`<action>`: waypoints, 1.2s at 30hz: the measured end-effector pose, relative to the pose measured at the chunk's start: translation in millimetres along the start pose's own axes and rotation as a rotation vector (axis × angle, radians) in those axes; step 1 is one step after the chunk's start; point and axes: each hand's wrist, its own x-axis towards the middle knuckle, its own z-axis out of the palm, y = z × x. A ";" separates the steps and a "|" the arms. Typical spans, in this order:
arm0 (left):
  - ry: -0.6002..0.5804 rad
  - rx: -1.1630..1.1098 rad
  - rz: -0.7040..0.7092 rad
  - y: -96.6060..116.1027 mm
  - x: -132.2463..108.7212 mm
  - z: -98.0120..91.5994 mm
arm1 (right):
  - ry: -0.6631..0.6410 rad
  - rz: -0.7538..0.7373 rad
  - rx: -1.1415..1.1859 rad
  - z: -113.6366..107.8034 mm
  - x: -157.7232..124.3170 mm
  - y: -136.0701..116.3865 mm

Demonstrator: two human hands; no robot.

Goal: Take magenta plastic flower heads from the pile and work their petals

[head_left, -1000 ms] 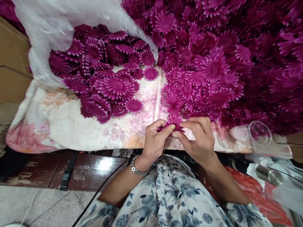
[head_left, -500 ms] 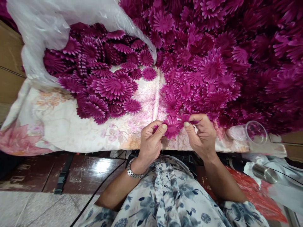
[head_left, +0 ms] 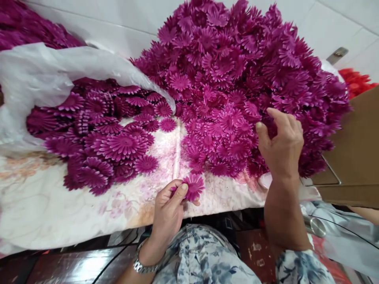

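Between thumb and fingers, my left hand (head_left: 171, 203) pinches a magenta artificial flower petal piece (head_left: 194, 187) near the table's front edge. My right hand (head_left: 281, 142) is raised over the right side of a large heap of loose magenta flower pieces (head_left: 225, 79). Its thumb and index finger are apart, and nothing shows between them. Left of the heap, stacked magenta flower pieces (head_left: 121, 144) lie on the floral cloth (head_left: 71, 211), partly inside a white plastic bag (head_left: 38, 75).
A cardboard box (head_left: 352, 146) stands at the right, with red flowers (head_left: 357, 82) behind it. White wall tiles (head_left: 118, 19) rise at the back. A metal cylinder (head_left: 315, 226) lies below the table edge at the right.
My right hand has left the flower piece by my left hand and moved right and up over the heap. My left hand keeps its pinch. The view has tilted up, showing the wall.
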 end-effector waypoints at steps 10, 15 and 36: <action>-0.053 -0.024 0.077 -6.8 0.3 12.6 | -0.484 -0.259 0.695 0.5 -89.4 -83.7; -0.043 0.000 0.035 -3.6 -1.0 5.7 | -0.313 -0.187 0.650 5.5 -72.5 -63.9; -0.138 0.051 0.146 -7.6 4.5 4.7 | -0.522 -0.065 0.811 21.3 -97.8 -86.3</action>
